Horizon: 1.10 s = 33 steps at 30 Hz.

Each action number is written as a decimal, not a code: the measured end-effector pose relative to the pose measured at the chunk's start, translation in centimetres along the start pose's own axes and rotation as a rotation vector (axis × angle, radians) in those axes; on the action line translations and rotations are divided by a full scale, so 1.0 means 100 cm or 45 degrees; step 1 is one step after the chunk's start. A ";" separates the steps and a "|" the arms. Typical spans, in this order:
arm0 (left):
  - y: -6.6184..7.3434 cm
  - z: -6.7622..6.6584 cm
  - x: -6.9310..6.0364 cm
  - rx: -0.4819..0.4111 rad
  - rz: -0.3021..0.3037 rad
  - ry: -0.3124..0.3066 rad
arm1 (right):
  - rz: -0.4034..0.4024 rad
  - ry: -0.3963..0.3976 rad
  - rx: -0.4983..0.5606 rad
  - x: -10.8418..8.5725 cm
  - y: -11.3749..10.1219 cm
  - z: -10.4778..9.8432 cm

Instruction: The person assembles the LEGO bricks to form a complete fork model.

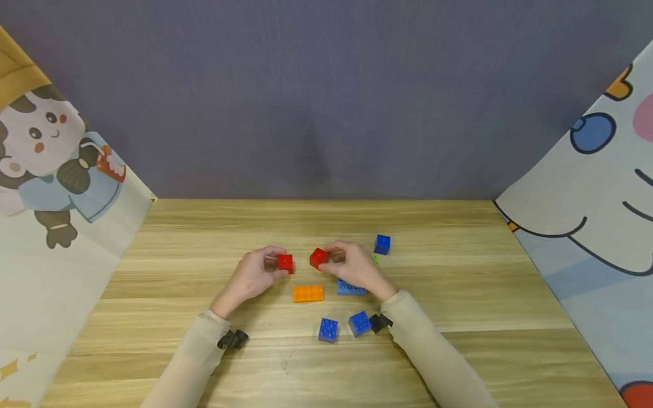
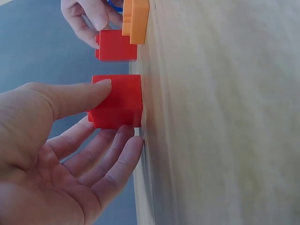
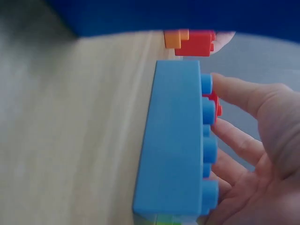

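Both hands occupied, one red block each, over the counter [image 1: 459, 272]. Left hand [image 1: 257, 271] pinches the left red block [image 1: 285, 264]: thumb on the near side, fingers on the far side. Right hand [image 1: 355, 266] likewise grips the right red block [image 1: 318, 258] between thumb and fingers.

Key relation: the two red blocks face each other across a short side-to-side gap, apart, with no other block between them. Each lies at the inward side of its own hand, so each hand is nearer to its own block. Both look about cubic from above; no long axis apparent. Left one sits roughly square to the counter; right one is turned askew, a corner toward the person. Studs on top. Whether either base bears fully on the counter: cannot tell.

Nearby: orange block [image 1: 308, 293] just on the person's side of the gap, long axis left-right. Light blue block [image 1: 352, 288] partly hidden by the right hand, long axis also left-right. Dark blue cube [image 1: 382, 244] beyond that hand, to its right.
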<state>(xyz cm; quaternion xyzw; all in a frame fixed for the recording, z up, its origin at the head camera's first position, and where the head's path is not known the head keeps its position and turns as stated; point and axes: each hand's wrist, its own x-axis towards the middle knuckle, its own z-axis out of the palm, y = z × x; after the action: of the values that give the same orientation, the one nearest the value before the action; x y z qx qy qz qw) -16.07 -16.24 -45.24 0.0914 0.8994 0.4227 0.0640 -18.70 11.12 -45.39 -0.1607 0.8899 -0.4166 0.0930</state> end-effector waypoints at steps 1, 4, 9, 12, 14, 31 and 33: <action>0.000 0.000 0.000 0.004 -0.002 0.001 | -0.005 0.000 -0.012 0.000 0.000 0.001; 0.002 0.001 0.000 0.017 -0.009 0.000 | -0.019 -0.003 -0.032 0.000 -0.001 0.002; 0.004 0.000 0.000 0.029 -0.025 0.009 | -0.030 -0.025 -0.040 0.000 0.000 0.002; 0.006 -0.001 0.000 0.025 -0.018 0.013 | -0.030 -0.043 -0.029 0.001 0.002 0.002; 0.008 -0.001 0.000 0.016 -0.014 0.015 | -0.027 -0.056 -0.018 0.001 0.003 0.001; 0.024 -0.002 0.001 -0.135 0.025 0.072 | -0.030 -0.102 0.016 0.001 0.007 -0.001; 0.024 -0.002 0.001 -0.144 0.030 0.098 | -0.036 -0.108 0.012 0.000 0.008 -0.001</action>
<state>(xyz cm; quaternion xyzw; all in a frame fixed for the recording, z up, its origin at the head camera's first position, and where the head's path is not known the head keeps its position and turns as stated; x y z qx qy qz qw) -15.98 -14.83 -43.27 0.0818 0.8746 0.4769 0.0293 -18.94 11.67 -45.88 -0.1903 0.8809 -0.4149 0.1255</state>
